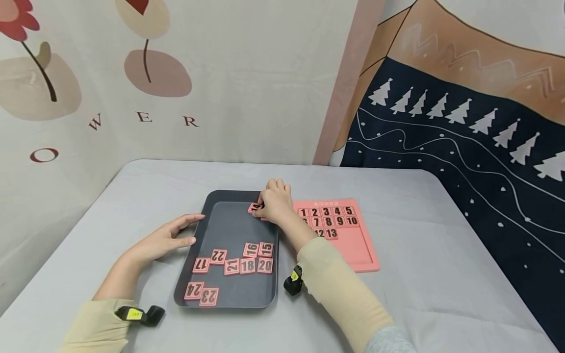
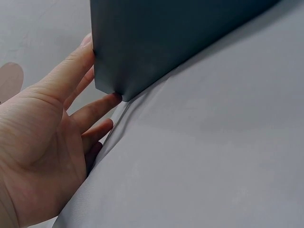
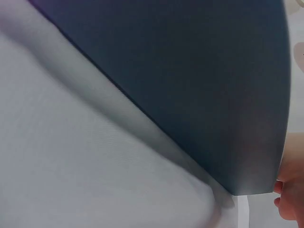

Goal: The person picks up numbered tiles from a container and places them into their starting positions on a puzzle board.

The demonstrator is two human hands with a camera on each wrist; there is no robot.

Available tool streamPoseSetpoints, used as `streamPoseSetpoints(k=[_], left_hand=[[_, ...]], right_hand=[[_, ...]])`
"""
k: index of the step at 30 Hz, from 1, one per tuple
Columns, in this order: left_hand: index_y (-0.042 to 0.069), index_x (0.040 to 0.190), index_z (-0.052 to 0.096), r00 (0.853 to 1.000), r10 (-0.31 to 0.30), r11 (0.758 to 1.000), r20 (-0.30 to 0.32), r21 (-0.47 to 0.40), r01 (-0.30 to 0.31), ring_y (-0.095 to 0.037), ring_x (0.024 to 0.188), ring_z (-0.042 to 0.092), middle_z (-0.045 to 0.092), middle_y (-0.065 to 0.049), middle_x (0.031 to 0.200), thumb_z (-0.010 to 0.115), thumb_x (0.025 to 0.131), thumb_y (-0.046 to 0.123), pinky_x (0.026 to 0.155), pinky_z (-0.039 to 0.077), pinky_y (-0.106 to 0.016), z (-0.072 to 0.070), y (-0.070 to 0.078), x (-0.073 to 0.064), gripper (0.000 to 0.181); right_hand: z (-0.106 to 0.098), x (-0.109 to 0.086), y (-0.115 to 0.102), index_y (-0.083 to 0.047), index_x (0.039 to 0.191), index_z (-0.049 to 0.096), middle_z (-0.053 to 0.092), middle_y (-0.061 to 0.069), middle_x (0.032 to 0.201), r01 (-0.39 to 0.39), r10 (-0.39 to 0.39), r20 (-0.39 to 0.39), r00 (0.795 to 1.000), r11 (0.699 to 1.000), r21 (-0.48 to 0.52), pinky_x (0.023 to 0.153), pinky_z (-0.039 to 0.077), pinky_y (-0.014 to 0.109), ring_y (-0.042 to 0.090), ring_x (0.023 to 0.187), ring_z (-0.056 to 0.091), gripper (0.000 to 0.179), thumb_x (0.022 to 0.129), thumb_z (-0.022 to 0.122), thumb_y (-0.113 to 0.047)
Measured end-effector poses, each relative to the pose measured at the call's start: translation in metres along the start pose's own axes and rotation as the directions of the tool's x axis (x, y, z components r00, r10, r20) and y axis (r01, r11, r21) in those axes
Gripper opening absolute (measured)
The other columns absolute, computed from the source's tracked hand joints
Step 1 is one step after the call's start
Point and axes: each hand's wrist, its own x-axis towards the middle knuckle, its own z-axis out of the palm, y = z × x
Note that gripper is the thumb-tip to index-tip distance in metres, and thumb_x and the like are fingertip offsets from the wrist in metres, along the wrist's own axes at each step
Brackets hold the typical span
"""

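Observation:
A dark grey tray (image 1: 234, 230) lies on the table with pink number tiles in it. Inside its far right corner, my right hand (image 1: 277, 200) pinches the tile marked 14 (image 1: 254, 208) between thumb and fingers. A bit of another pink tile shows just under that hand. Along the tray's left side, my left hand (image 1: 165, 238) touches the rim with fingers extended; the left wrist view shows its thumb and fingertips against the tray wall (image 2: 156, 42). To the right, a pink board (image 1: 357, 250) holds tiles in rows, partly covered by my right forearm.
Several loose tiles, such as 16 (image 1: 251, 250), 22 (image 1: 218, 256) and 24 (image 1: 193, 290), lie in the tray's near half, turned various ways. A pale cloth covers the table (image 1: 423, 274). Behind it hang a printed light curtain (image 1: 247, 98) and a dark tree-patterned cloth (image 1: 441, 142).

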Motion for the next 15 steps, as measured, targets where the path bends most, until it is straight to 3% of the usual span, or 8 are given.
streamPoseSetpoints(k=[6,15], left_hand=[[0.005,0.145,0.037,1.0,0.0,1.0,0.0,0.002,0.0,-0.045,0.136,0.02,0.031,-0.022,0.148,0.063,0.093,0.014,0.103,0.017,-0.065,0.0,0.0,0.0,0.058],[0.005,0.145,0.038,1.0,-0.001,1.0,-0.003,0.003,0.001,-0.044,0.137,0.02,0.032,-0.021,0.148,0.063,0.093,0.014,0.103,0.017,-0.065,0.0,0.001,0.0,0.058]], right_hand=[[0.0,-0.002,0.001,-0.022,0.084,0.071,0.041,-0.002,0.096,-0.009,0.01,-0.019,1.0,1.0,0.024,0.082,0.026,0.034,0.019,0.094,0.033,0.032,0.076,0.076,-0.053],[-0.016,-0.018,0.006,-0.02,0.084,0.069,0.041,-0.002,0.096,-0.005,0.016,-0.177,0.984,0.998,0.062,0.08,0.026,0.035,0.02,0.092,0.034,0.032,0.075,0.078,-0.049]])
